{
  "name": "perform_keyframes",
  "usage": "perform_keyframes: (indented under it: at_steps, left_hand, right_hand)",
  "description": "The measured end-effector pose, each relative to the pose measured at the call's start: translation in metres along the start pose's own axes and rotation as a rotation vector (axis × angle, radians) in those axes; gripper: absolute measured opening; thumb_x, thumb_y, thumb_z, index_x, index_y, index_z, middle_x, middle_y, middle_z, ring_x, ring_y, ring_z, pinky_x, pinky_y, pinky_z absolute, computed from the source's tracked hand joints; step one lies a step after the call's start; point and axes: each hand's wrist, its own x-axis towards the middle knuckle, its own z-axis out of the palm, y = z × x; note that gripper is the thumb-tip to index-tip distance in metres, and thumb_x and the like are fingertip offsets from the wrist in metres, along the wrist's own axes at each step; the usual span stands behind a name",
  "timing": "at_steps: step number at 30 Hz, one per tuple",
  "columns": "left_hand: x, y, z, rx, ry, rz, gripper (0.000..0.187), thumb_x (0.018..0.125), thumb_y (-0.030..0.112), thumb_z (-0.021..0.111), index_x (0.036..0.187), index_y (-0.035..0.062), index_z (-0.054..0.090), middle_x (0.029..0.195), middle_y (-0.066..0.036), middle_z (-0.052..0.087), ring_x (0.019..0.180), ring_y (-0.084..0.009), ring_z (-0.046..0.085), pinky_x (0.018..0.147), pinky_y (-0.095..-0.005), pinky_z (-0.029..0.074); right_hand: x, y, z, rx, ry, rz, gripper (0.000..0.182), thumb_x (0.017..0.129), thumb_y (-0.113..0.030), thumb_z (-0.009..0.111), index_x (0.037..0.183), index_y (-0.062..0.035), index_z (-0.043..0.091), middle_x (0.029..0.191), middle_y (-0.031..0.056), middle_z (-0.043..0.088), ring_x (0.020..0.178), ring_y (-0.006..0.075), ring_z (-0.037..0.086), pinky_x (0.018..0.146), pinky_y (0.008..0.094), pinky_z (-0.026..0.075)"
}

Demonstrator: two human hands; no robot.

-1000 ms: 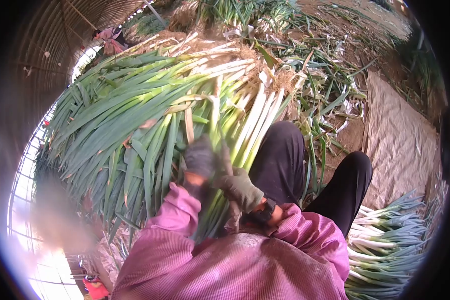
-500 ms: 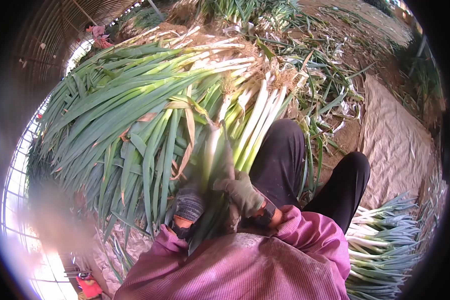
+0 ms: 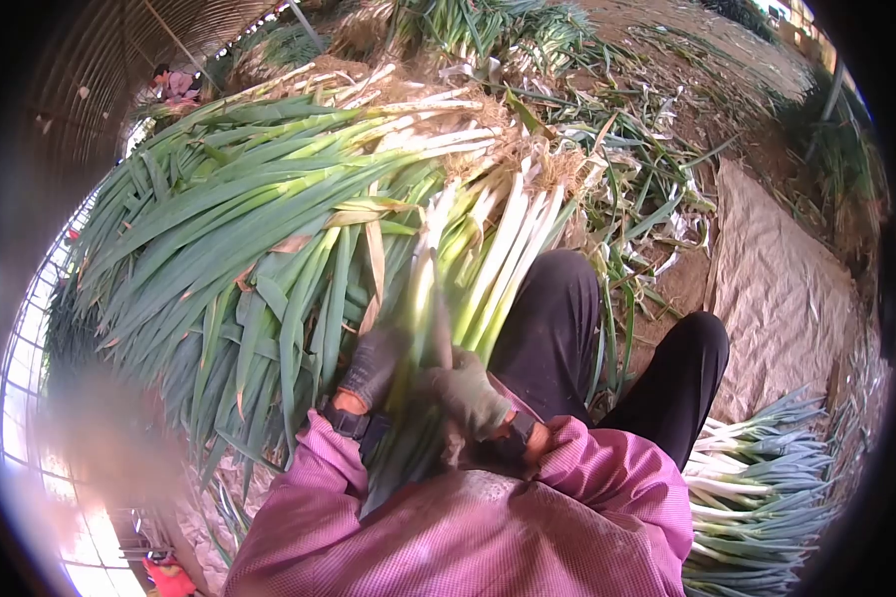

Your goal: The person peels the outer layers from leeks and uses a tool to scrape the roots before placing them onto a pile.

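Observation:
A long green onion (image 3: 423, 279), white at its root end, runs down between my hands. My left hand (image 3: 376, 363), in a dark grey glove and slightly blurred, is closed at its green lower part. My right hand (image 3: 471, 398), in a paler glove, is wrapped round a long, thin brownish-grey thing (image 3: 442, 333) that shows above and below the fist; its kind I cannot tell. Just beyond my hands, several green onions (image 3: 503, 254) lean with roots up by my knee. A large heap of green onions (image 3: 239, 209) spreads to the left, leaves toward me.
Trimmed green onions (image 3: 757, 493) lie in a row at my right. Behind them a brown cloth sheet (image 3: 782, 289) covers the ground. Stripped leaves (image 3: 657, 199) litter the soil past my knees (image 3: 558, 298). Another person (image 3: 176, 85) is at the far left, and more onion bundles (image 3: 488, 30) stand behind.
My left hand has moved up and slightly left. My right hand has shifted slightly, still round the thin thing. The view has tilted a little.

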Motion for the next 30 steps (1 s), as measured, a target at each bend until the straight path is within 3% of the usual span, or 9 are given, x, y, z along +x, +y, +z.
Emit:
perform_keyframes:
  at_steps: [3,6,11,14,18,21,24,27,30]
  left_hand:
    - [-0.022,0.005,0.005,-0.253,0.038,-0.130,0.025,0.093,0.022,0.055,0.092,-0.0014,0.064,0.080,-0.014,0.060,0.077,-0.0177,0.056,0.070,-0.0357,0.046]
    - [-0.013,0.063,-0.026,-0.751,0.053,-0.656,0.025,0.093,0.020,0.054,0.100,-0.0015,0.065,0.085,-0.010,0.064,0.081,-0.0175,0.059,0.074,-0.0343,0.047]
    - [-0.043,-0.004,0.032,-0.817,0.081,-0.547,0.028,0.093,0.019,0.054,0.105,-0.0022,0.066,0.090,-0.006,0.066,0.082,-0.0139,0.059,0.078,-0.0311,0.047]
    - [-0.041,0.001,0.027,-0.735,0.119,-0.481,0.027,0.092,0.017,0.055,0.107,-0.0025,0.067,0.091,-0.005,0.066,0.082,-0.0134,0.059,0.077,-0.0312,0.048]
    - [-0.040,0.014,0.030,-0.734,0.227,-0.539,0.026,0.090,0.014,0.059,0.109,-0.0021,0.066,0.091,-0.009,0.068,0.082,-0.0184,0.062,0.077,-0.0327,0.048]
    - [-0.036,0.018,0.024,-0.290,0.243,-0.235,0.027,0.088,0.016,0.063,0.109,-0.0008,0.066,0.089,-0.018,0.068,0.078,-0.0286,0.065,0.073,-0.0362,0.050]
    - [-0.033,0.030,0.019,0.027,0.140,-0.301,0.027,0.087,0.021,0.065,0.104,0.0008,0.067,0.086,-0.023,0.066,0.075,-0.0373,0.064,0.068,-0.0414,0.050]
    - [-0.031,0.037,0.017,0.098,0.176,-0.306,0.027,0.085,0.025,0.067,0.100,0.0030,0.067,0.077,-0.021,0.065,0.069,-0.0394,0.062,0.062,-0.0460,0.048]
    - [-0.035,0.036,0.024,0.248,0.179,-0.263,0.026,0.083,0.028,0.067,0.096,0.0045,0.067,0.067,-0.019,0.062,0.063,-0.0386,0.061,0.057,-0.0473,0.046]
  right_hand:
    - [0.020,-0.016,-0.001,-0.039,0.032,-0.003,0.035,0.078,-0.009,0.070,0.107,0.0050,0.058,0.079,0.0089,0.062,0.065,0.0192,0.061,0.061,0.0326,0.051]
    - [0.039,-0.038,-0.002,-0.076,0.066,0.013,0.035,0.079,-0.009,0.069,0.108,0.0050,0.058,0.080,0.0091,0.061,0.062,0.0190,0.059,0.058,0.0326,0.050]
    - [0.064,-0.022,0.003,-0.027,0.140,-0.094,0.042,0.080,-0.007,0.067,0.117,0.0055,0.053,0.090,0.0127,0.060,0.057,0.0202,0.058,0.047,0.0320,0.048]
    - [0.060,-0.034,0.005,0.011,0.207,-0.128,0.053,0.080,-0.007,0.066,0.128,0.0050,0.047,0.095,0.0137,0.060,0.069,0.0216,0.060,0.049,0.0322,0.050]
    - [0.052,-0.047,0.001,0.025,0.111,-0.062,0.061,0.080,-0.007,0.067,0.134,0.0038,0.041,0.099,0.0155,0.060,0.065,0.0228,0.060,0.045,0.0328,0.049]
    - [0.070,-0.029,-0.002,-0.050,0.112,-0.099,0.059,0.080,-0.007,0.066,0.132,0.0056,0.042,0.097,0.0163,0.060,0.049,0.0229,0.056,0.033,0.0324,0.043]
    - [0.093,-0.027,-0.010,-0.045,0.085,-0.048,0.057,0.080,-0.007,0.066,0.130,0.0073,0.043,0.094,0.0160,0.059,0.043,0.0225,0.053,0.028,0.0319,0.040]
    - [0.055,-0.073,-0.002,0.125,0.218,0.091,0.058,0.080,-0.006,0.065,0.130,0.0090,0.041,0.090,0.0161,0.058,0.042,0.0217,0.052,0.027,0.0311,0.040]
    - [0.047,-0.064,-0.002,0.004,0.210,-0.014,0.052,0.080,-0.008,0.066,0.124,0.0085,0.044,0.088,0.0150,0.059,0.045,0.0213,0.053,0.032,0.0313,0.042]
